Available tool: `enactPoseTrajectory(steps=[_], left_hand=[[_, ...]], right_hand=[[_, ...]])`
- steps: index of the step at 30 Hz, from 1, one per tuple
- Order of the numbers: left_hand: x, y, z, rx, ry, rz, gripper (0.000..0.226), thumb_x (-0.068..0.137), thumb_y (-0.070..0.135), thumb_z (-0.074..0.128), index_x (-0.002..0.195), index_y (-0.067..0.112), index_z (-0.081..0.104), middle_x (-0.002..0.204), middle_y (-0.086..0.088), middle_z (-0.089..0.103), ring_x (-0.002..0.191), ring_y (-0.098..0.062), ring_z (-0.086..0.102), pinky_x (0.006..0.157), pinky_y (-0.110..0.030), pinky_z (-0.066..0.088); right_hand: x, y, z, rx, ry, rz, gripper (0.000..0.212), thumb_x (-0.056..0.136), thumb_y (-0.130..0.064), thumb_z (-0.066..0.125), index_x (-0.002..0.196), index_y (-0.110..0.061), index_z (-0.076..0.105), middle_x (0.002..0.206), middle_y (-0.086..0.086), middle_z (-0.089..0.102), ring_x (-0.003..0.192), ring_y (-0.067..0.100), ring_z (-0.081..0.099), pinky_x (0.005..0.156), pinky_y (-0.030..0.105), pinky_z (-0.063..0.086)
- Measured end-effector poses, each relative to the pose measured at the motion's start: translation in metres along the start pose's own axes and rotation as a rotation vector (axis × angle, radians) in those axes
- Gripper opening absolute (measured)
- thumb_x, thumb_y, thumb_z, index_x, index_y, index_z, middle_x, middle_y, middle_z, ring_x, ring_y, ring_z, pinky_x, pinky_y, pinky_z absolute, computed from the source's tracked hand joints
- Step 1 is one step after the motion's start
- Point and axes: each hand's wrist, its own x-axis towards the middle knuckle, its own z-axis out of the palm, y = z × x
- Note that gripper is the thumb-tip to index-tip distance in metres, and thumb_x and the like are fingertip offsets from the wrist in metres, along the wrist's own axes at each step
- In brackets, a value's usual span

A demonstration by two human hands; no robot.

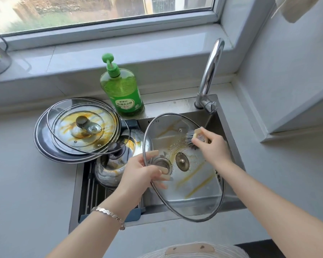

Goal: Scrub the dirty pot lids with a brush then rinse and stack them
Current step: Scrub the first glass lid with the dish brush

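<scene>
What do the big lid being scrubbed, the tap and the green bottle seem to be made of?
Lid: clear glass, since the sink shows through it, with a thin shiny metal rim.
Tap: polished metal, probably steel or chrome, given its mirror-like reflections.
Bottle: likely see-through green plastic, as light glows through it.

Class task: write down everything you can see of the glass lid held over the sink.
The glass lid is round and clear, with a metal rim, a metal centre disc and a vent hole. Yellow-orange streaks mark it. It is held tilted over the sink; the left hand grips its left rim, and the brush in the right hand presses on its upper part.
</scene>
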Motion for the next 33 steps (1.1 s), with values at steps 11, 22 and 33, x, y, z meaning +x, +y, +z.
enactPoseTrajectory(steps=[11,22,33], left_hand=[[0.0,-0.007,0.001,-0.007,-0.001,-0.081,0.062,0.062,-0.014,0.054,0.122,0.001,0.046,0.084,-0.033,0.066,0.059,-0.031,0.068,0.046,-0.034,0.056],[0.003,-0.004,0.0,0.108,-0.057,-0.08,0.054,0.072,-0.015,0.052,0.124,0.0,0.047,0.09,-0.033,0.066,0.066,-0.033,0.07,0.056,-0.042,0.058],[0.0,-0.005,-0.006,0.099,-0.079,-0.052,0.055,0.062,-0.008,0.052,0.116,0.007,0.05,0.091,-0.037,0.064,0.064,-0.032,0.069,0.049,-0.036,0.058]], right_hand=[[-0.025,-0.02,0.024,0.042,-0.213,-0.183,0.056,0.083,-0.034,0.066,0.136,-0.03,0.047,0.096,-0.015,0.058,0.094,0.007,0.052,0.082,0.022,0.039],[-0.03,-0.039,0.023,0.116,-0.215,-0.297,0.055,0.084,-0.03,0.067,0.136,-0.026,0.047,0.114,-0.003,0.064,0.106,0.015,0.055,0.079,0.013,0.042],[-0.005,-0.034,0.014,0.199,-0.034,-0.162,0.058,0.084,-0.031,0.067,0.138,-0.025,0.046,0.11,0.003,0.065,0.092,0.013,0.055,0.076,0.018,0.041]])
